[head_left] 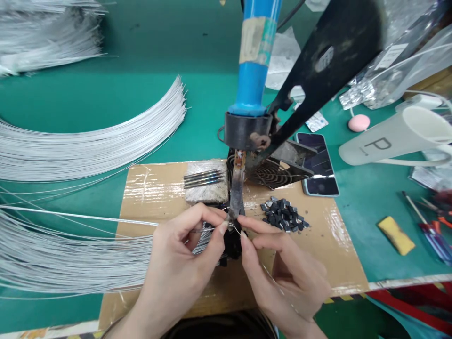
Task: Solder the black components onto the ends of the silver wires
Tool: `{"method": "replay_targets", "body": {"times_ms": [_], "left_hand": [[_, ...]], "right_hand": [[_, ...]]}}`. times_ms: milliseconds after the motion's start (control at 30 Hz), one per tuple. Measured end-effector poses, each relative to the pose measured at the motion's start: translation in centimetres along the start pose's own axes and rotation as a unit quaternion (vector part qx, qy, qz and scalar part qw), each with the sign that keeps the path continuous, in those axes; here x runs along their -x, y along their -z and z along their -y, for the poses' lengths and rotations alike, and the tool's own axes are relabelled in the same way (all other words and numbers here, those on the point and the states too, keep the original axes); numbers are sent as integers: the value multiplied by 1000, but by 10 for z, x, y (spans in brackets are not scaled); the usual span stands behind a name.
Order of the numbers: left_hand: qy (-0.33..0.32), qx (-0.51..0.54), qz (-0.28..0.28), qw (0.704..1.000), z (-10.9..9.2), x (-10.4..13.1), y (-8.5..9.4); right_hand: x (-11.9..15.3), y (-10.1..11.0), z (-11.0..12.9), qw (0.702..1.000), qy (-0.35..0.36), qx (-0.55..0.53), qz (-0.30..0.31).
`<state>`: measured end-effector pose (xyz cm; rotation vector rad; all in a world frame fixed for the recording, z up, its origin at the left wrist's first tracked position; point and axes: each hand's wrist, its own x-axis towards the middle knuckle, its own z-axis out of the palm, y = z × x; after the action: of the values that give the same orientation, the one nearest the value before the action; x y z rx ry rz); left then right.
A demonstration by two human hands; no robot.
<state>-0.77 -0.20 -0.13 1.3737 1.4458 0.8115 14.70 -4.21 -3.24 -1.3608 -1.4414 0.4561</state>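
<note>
Head view: left hand (185,254) pinches a small silvery piece (230,226), mostly hidden by fingertips, beneath the tip of the soldering iron (253,87); right hand (287,268) pinches thin wire (237,229) alongside. Black parts (284,215) lie rightward on cardboard (335,254).

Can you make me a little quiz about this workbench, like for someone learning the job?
1. Which big letter is printed on the white cup?
2. True or false: in the picture, the phone lies to the left of the soldering iron.
3. What are the fingertips of the left hand and right hand closest to?
A) the pink ball
B) the iron's metal tip
C) the yellow sponge

Key:
1. P
2. False; it lies to the right.
3. B
</note>
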Motion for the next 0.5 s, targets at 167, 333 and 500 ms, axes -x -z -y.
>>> {"method": "replay_targets", "body": {"times_ms": [167, 333, 500], "left_hand": [[-3, 7, -5, 1000, -1, -2, -1], [-6, 11, -1, 1000, 0, -1, 0], [5, 14, 4, 1000, -1, -3, -2]], "right_hand": [[0, -1, 0, 1000, 0, 5, -2], [0, 0, 0, 1000, 3, 4, 0], [0, 0, -1, 1000, 2, 3, -2]]}}
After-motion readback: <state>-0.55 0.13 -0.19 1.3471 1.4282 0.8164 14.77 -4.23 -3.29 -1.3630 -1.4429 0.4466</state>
